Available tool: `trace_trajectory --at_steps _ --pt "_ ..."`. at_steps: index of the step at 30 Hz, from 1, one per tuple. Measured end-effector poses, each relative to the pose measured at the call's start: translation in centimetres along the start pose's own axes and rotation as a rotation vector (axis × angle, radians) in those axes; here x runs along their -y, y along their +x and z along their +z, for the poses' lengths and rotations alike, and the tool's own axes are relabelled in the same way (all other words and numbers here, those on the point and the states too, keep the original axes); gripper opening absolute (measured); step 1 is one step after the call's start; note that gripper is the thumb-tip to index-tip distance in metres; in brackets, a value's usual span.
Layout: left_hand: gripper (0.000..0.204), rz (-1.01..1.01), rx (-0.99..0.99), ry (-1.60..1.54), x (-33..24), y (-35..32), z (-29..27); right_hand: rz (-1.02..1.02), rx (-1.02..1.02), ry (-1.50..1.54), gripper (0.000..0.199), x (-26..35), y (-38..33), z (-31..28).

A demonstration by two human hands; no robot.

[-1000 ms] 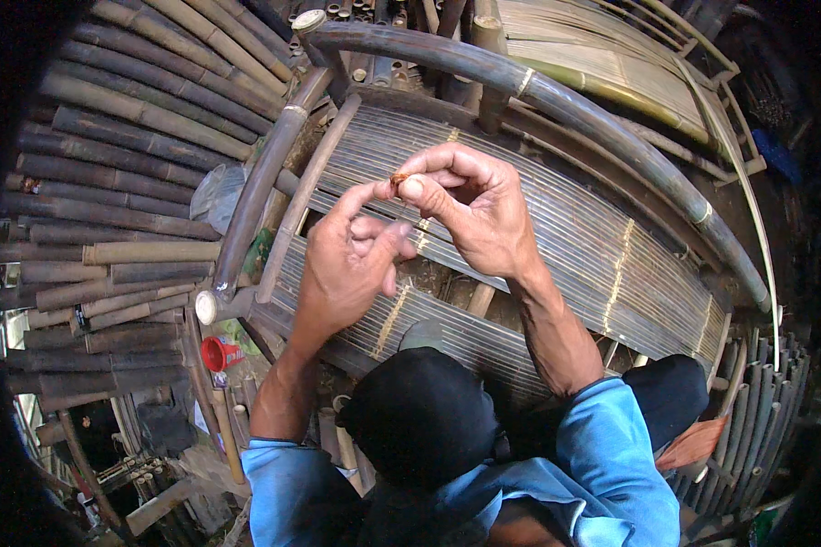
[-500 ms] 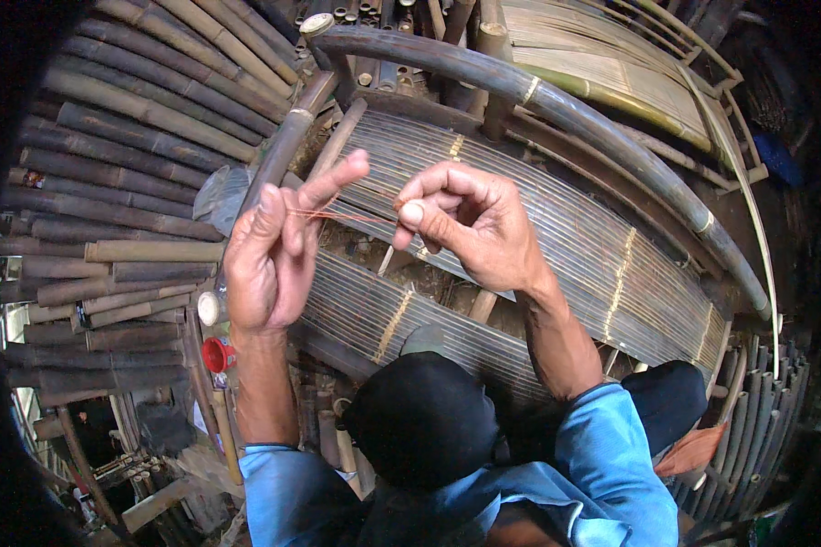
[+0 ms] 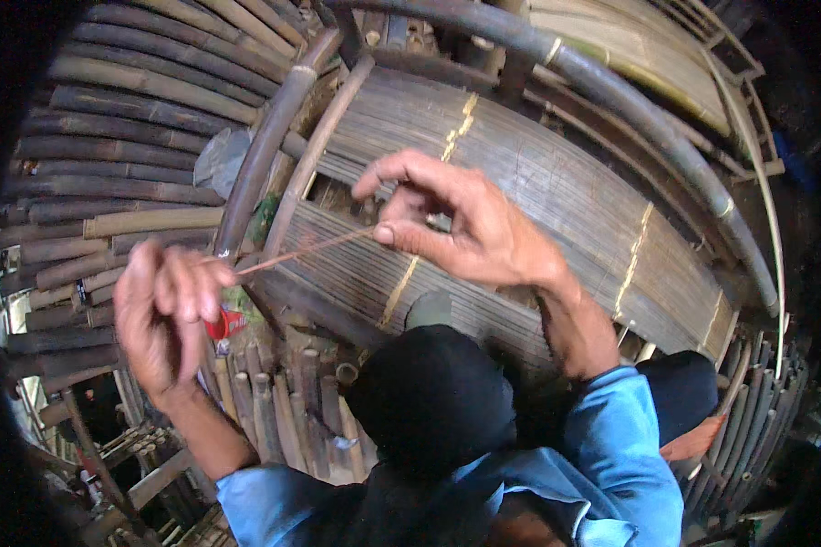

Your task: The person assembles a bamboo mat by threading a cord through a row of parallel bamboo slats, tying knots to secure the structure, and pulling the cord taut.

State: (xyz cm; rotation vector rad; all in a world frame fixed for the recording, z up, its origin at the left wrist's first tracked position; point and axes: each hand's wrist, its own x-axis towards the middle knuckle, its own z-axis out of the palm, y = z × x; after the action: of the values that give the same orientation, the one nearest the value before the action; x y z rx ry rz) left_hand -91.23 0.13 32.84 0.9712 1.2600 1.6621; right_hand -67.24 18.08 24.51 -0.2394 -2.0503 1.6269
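Note:
A thin reddish-brown strand (image 3: pixel 308 249), perhaps several threads together, is stretched between my hands in the air. My left hand (image 3: pixel 169 314), somewhat blurred, pinches its lower end between the fingertips at the left. Higher up and to the right, my right hand (image 3: pixel 470 223) grips the other end between thumb and bent fingers. Below both arms lies a bamboo slat panel (image 3: pixel 538 191) in a frame, with pale yellow binding lines running across the slats. Whether the strand is wire or string cannot be made out.
A thick dark bamboo pole (image 3: pixel 611 77) curves along the frame's far side, and another pole (image 3: pixel 269 150) stands at its left. Stacked bamboo poles (image 3: pixel 146 150) fill the left. A red round object (image 3: pixel 226 324) is near my left hand. Cut bamboo pieces (image 3: pixel 283 410) stand below.
My left hand has moved left and down, and its spread fingers have closed. The strand now runs longer and slants between my hands. My right hand has shifted only slightly.

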Motion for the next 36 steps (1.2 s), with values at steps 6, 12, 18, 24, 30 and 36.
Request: trace_trajectory --at_steps 6,12,18,24,30,36 --pt "0.052 -0.376 -0.702 1.545 -1.8 -9.9 -23.7 0.132 -0.2 -0.478 0.032 -7.9 -0.6 -5.9" --pt "0.035 -0.403 -0.491 1.679 13.4 -6.8 -19.5 0.416 -0.092 -0.307 0.025 -10.1 -1.9 -10.0" --pt "0.016 0.132 0.074 1.311 29.9 0.3 -4.2 0.442 0.017 -0.82 0.013 -17.3 -6.7 -8.0" --pt "0.01 0.16 0.421 1.009 36.0 -0.8 7.8 0.746 0.216 -0.873 0.016 -18.4 -17.9 -10.6" --pt "0.021 0.255 0.677 0.902 39.8 -5.8 12.6 0.741 0.338 -1.22 0.018 -8.5 -28.0 -20.0" --pt "0.021 0.305 0.403 0.958 40.0 -1.9 11.7 1.004 0.304 -1.07 0.022 -6.9 -33.3 -16.2"
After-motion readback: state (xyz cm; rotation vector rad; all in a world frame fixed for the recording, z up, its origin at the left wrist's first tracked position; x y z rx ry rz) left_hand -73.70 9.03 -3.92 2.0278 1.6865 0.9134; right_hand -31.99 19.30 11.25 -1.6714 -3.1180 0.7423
